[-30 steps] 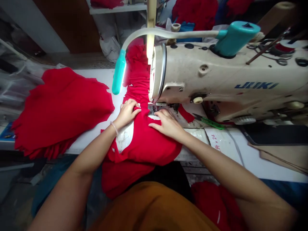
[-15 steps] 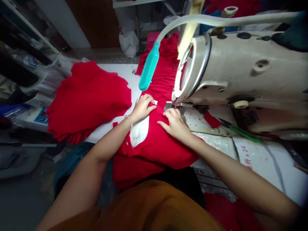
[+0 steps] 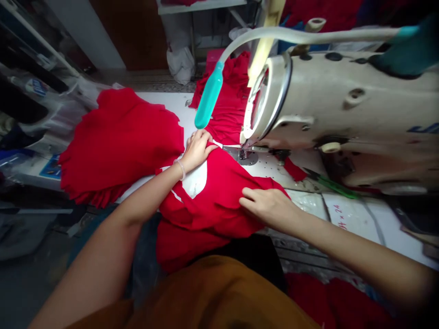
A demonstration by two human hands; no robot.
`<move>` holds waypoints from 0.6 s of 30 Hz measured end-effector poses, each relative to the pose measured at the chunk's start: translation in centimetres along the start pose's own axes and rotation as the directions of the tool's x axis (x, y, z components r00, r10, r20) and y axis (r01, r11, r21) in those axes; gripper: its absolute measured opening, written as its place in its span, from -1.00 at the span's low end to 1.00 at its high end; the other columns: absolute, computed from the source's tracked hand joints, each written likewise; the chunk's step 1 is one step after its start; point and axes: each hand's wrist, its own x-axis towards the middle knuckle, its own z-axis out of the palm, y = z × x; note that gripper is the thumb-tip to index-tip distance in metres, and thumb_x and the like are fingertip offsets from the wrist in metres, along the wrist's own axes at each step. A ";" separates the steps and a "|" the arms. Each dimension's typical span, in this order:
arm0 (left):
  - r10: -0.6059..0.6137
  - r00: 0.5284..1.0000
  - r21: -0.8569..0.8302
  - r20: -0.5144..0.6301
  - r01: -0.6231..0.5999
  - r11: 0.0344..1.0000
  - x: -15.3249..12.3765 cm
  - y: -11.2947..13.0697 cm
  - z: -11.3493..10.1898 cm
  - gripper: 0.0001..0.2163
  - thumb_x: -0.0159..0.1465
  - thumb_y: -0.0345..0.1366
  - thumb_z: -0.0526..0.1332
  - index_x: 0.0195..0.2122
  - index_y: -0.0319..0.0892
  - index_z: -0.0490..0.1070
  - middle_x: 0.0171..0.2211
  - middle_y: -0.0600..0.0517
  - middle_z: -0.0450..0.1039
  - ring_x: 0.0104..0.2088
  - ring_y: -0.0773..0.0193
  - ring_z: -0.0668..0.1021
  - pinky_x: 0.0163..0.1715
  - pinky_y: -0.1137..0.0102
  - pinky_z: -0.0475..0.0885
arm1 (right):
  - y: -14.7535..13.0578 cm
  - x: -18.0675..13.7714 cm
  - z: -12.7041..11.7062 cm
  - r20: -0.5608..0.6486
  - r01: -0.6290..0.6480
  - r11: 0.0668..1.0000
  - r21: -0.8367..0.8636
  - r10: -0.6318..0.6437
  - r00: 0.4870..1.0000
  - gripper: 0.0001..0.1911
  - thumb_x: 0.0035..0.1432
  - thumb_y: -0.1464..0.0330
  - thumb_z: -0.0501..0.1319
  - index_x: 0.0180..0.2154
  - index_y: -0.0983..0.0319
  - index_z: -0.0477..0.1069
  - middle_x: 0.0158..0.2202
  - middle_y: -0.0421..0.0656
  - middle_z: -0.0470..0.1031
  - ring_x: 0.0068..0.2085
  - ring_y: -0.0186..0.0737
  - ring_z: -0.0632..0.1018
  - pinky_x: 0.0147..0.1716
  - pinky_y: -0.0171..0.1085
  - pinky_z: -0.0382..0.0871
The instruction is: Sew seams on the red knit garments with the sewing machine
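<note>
A piece of red fabric (image 3: pixel 222 183) lies over the table edge and down to my lap, in front of the sewing machine (image 3: pixel 322 100). At its far edge, left of the needle area, my left hand (image 3: pixel 197 151) is closed on the cloth, thumb pressed toward the fingers. My right hand (image 3: pixel 267 204) rests lower on the same fabric with bent fingers gathering it; its fingertips are partly hidden. The metal needle plate (image 3: pixel 248 157) shows uncovered beside the fabric's edge.
A stack of red cut pieces (image 3: pixel 126 141) lies on the left. More gathered red cloth (image 3: pixel 228 109) sits behind the needle. A turquoise-tipped tube (image 3: pixel 209 100) hangs above. Green-handled snips (image 3: pixel 338 186) and a red scrap (image 3: pixel 294 170) lie right.
My right hand has moved from beside the needle down and toward me, drawing the fabric off the needle plate. My left hand stays at the far edge. The view has shifted slightly.
</note>
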 end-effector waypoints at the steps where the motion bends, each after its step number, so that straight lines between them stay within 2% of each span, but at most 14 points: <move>1: 0.015 1.000 0.000 -0.026 -0.015 1.000 -0.8 1.1 -0.5 -0.88 0.36 -0.27 0.22 -0.17 -0.20 0.35 -0.04 -0.14 0.38 0.02 0.02 0.41 0.04 0.17 0.31 | 0.1 0.4 0.1 -0.041 0.031 0.999 -0.017 -0.032 0.999 -0.76 0.33 0.53 0.03 -0.37 0.23 0.36 -0.38 -0.15 0.39 -0.44 -0.28 0.37 -0.51 -0.23 -0.09; 3: 0.084 0.996 -0.072 -0.014 -0.084 0.994 -3.0 3.6 -1.3 -0.91 0.40 -0.27 0.17 -0.18 -0.18 0.33 -0.12 -0.10 0.39 -0.07 0.08 0.45 -0.01 0.21 0.36 | 0.4 1.1 0.3 -0.132 0.088 0.996 -0.016 -0.090 0.987 -0.71 0.35 0.57 -0.03 -0.37 0.25 0.36 -0.36 -0.12 0.40 -0.37 -0.24 0.38 -0.43 -0.24 0.04; 5: 0.133 0.983 -0.215 0.123 -0.105 0.971 -5.5 5.7 -1.3 -0.86 0.43 -0.22 0.12 -0.23 -0.15 0.33 -0.22 -0.05 0.41 -0.19 0.15 0.48 -0.13 0.27 0.42 | 0.7 1.3 0.4 -0.194 0.125 0.992 0.030 -0.116 0.974 -0.69 0.38 0.55 -0.07 -0.34 0.27 0.36 -0.36 -0.11 0.41 -0.35 -0.23 0.37 -0.34 -0.24 0.13; 6: 0.148 0.970 -0.252 0.194 -0.096 0.963 -6.6 6.4 -1.0 -0.86 0.43 -0.21 0.11 -0.22 -0.15 0.34 -0.21 -0.05 0.41 -0.19 0.16 0.49 -0.13 0.27 0.42 | 0.8 1.2 0.4 -0.205 0.130 0.989 0.067 -0.114 0.972 -0.69 0.41 0.52 -0.08 -0.32 0.28 0.35 -0.37 -0.12 0.41 -0.36 -0.24 0.36 -0.33 -0.25 0.14; 9: 0.084 0.960 -0.204 0.266 -0.029 0.978 -8.4 7.1 0.2 -0.83 0.45 -0.24 0.05 -0.07 -0.15 0.37 -0.05 -0.10 0.40 -0.04 0.08 0.47 0.00 0.16 0.39 | 1.1 0.4 -0.1 -0.116 0.124 0.975 0.182 -0.104 0.988 -0.72 0.43 0.24 0.04 -0.26 0.28 0.35 -0.40 -0.16 0.39 -0.43 -0.25 0.32 -0.43 -0.25 0.07; 11: 0.038 0.964 -0.142 0.262 0.000 0.990 -8.4 6.9 0.8 -0.80 0.45 -0.28 0.03 0.02 -0.14 0.35 0.02 -0.12 0.38 0.03 0.04 0.45 0.04 0.09 0.36 | 1.3 -0.1 -0.4 0.006 0.139 0.966 0.217 -0.144 0.990 -0.64 0.29 0.07 0.21 -0.23 0.27 0.36 -0.36 -0.15 0.41 -0.43 -0.24 0.34 -0.45 -0.25 0.05; 13: 0.028 0.964 -0.089 0.265 -0.005 0.996 -8.1 7.1 1.2 -0.76 0.44 -0.29 0.02 0.06 -0.14 0.35 0.07 -0.14 0.37 0.07 0.02 0.44 0.07 0.06 0.34 | 1.3 -0.1 -0.6 0.082 0.182 0.960 0.213 -0.204 0.976 -0.73 0.23 0.18 0.30 -0.26 0.25 0.38 -0.32 -0.13 0.44 -0.37 -0.22 0.38 -0.41 -0.24 0.11; 15: 0.041 0.963 -0.033 0.268 -0.034 0.999 -7.8 7.8 1.5 -0.71 0.43 -0.25 0.04 0.13 -0.16 0.32 0.16 -0.19 0.33 0.16 -0.01 0.39 0.14 0.03 0.29 | 1.0 0.4 -0.7 0.067 0.214 0.957 0.194 -0.230 0.971 -0.95 0.26 0.41 0.21 -0.30 0.25 0.38 -0.31 -0.10 0.46 -0.31 -0.20 0.41 -0.34 -0.22 0.17; 18: 0.068 0.934 0.058 0.351 -0.094 0.994 -7.5 9.0 2.1 -0.45 0.35 -0.11 0.17 0.29 -0.29 0.19 0.37 -0.34 0.07 0.37 -0.18 0.15 0.30 -0.10 0.08 | -0.1 1.0 -2.0 -0.033 0.227 0.931 0.286 -0.227 0.973 -0.84 0.24 0.52 0.06 -0.33 0.25 0.36 -0.33 -0.07 0.47 -0.29 -0.18 0.42 -0.27 -0.21 0.24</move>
